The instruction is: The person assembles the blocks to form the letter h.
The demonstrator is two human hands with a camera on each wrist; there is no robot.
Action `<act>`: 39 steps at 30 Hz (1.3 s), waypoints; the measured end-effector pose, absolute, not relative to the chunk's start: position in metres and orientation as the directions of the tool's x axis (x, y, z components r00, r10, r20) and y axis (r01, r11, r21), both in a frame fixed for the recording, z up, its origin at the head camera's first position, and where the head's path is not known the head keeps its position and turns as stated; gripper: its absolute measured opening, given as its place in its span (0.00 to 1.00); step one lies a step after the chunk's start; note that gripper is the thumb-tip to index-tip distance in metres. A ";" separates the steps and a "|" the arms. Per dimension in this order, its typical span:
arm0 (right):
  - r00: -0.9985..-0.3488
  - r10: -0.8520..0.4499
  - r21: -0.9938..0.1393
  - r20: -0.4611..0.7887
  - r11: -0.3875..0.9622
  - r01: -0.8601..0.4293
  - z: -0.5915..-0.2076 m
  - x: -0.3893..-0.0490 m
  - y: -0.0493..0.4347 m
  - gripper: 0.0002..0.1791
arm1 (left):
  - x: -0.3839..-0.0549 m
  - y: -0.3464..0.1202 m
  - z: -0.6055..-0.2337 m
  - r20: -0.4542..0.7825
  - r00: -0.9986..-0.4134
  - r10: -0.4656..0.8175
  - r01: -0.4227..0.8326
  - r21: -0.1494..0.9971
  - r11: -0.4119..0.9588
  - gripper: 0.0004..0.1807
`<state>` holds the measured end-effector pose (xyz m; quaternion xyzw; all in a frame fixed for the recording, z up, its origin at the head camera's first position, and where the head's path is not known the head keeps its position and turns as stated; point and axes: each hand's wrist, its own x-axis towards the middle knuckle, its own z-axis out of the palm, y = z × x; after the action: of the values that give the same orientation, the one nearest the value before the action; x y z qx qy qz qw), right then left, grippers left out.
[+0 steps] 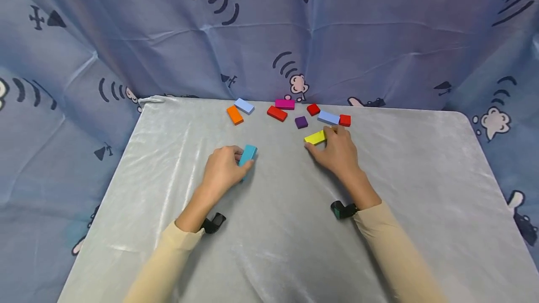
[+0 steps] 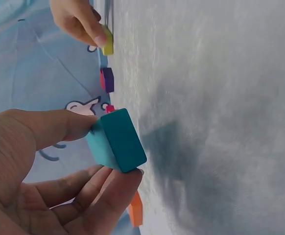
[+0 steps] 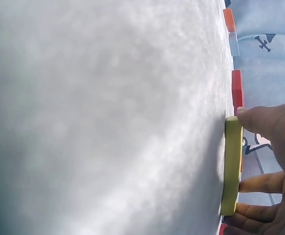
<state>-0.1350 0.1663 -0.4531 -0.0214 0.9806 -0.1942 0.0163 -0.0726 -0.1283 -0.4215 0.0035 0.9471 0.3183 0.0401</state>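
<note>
My left hand (image 1: 223, 167) pinches a turquoise block (image 1: 249, 153) between thumb and fingers. In the left wrist view the end face of this turquoise block (image 2: 125, 141) is toward the camera, and a shadow falls on the cloth beside it. Farther right, my right hand (image 1: 340, 152) holds a yellow block (image 1: 314, 138) lengthwise, thumb at its left end and fingers toward its right end. The right wrist view has the yellow block (image 3: 232, 166) low over the cloth, its long side showing. Just behind it lies a small purple block (image 1: 301, 122).
Along the back of the grey-clothed table (image 1: 294, 228) lie an orange block (image 1: 235, 115), light blue blocks (image 1: 244, 106), a long red block (image 1: 277, 114), a magenta block (image 1: 285, 104) and small red blocks (image 1: 345, 120). A patterned blue curtain (image 1: 261, 36) hangs behind.
</note>
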 end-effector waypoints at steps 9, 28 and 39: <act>-0.998 -0.061 -0.343 -0.007 0.938 -0.055 -0.452 -0.135 0.170 0.43 | -0.040 -0.127 -0.420 -0.097 -0.995 0.030 -0.036 0.614 0.788 0.22; -0.997 -0.071 -0.285 0.028 0.955 -0.076 -0.449 -0.140 0.168 0.41 | 0.028 -0.119 -0.422 -0.024 -1.000 -0.014 -0.024 0.521 0.854 0.26; -0.997 -0.065 -0.293 0.029 0.953 -0.071 -0.449 -0.139 0.170 0.41 | 0.046 -0.106 -0.431 0.020 -0.999 0.028 0.035 0.465 0.884 0.23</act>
<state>-0.1392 0.1696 -0.4492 -0.0345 0.9883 -0.1486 -0.0095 0.0460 -0.1060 -0.4314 0.0162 0.9706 0.2399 -0.0065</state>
